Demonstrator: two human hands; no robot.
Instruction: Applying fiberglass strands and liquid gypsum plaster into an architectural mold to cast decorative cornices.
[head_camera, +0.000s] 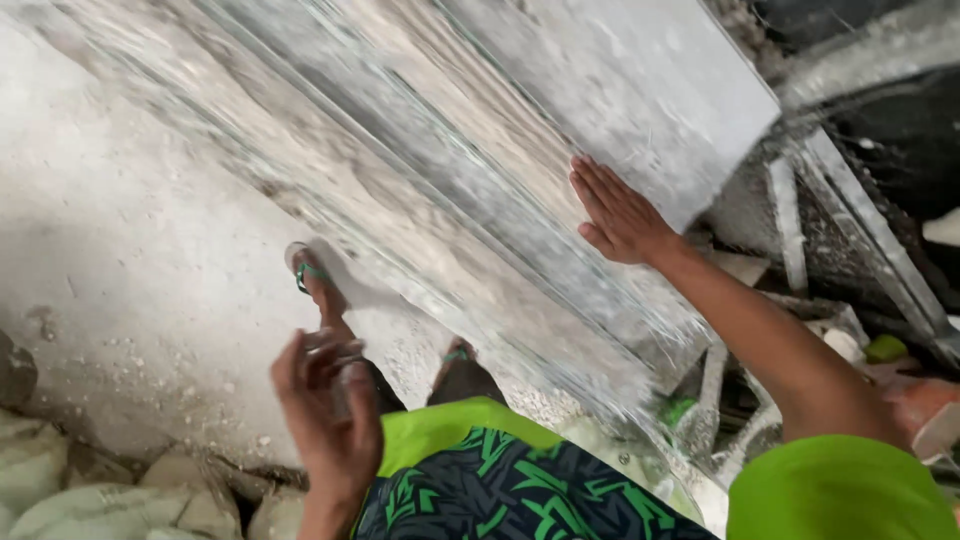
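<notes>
1. Stone slabs (430, 170), grey and streaked, are leaning in a stack that is running from upper left down to lower right, their lower edges resting on the dusty concrete floor (130, 300). Something this heavy looks likely to tip, so steadying it means pressing square into the face, not along it.
2. Rubble and pale broken strips (790, 230) are lying to the right of the stack, beside a dark frame; footing there looks poor.
3. Feet in green-strapped sandals (312, 280) are standing just beside the bottom edge of the nearest slab; keeping toes back from that edge seems wise.
4. Right hand (615, 215) is lying flat on the slab's face near its right end, fingers straight and pressed together, palm touching stone, gripping nothing.
5. Left hand (325, 405) is hovering clear of the slabs, above the knee, fingers loosely curled and slightly spread, holding nothing; bringing it onto the stone would probably share the load.
</notes>
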